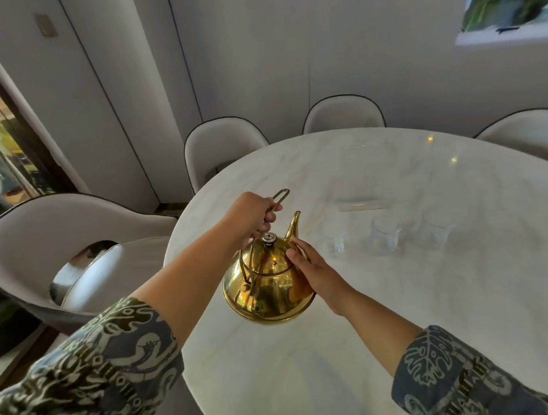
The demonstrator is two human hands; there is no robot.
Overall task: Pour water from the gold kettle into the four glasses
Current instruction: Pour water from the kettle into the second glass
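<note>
The gold kettle [265, 285] hangs upright over the near left part of the white marble table [403, 311], spout pointing away from me toward the glasses. My left hand [253, 213] is closed around its wire handle from above. My right hand [312, 269] lies flat against the kettle's right side near the lid, fingers spread. Three clear glasses show in a row beyond the spout: one [335, 240], a second [385, 235] and a third [436, 230]. They are blurred and faint, and I cannot tell what is in them.
A clear flat piece [363, 205] lies on the table behind the glasses. White padded chairs ring the table: one at near left [57, 235], others at the far side [220, 149] [342, 115] and far right [533, 134]. A wall stands behind them.
</note>
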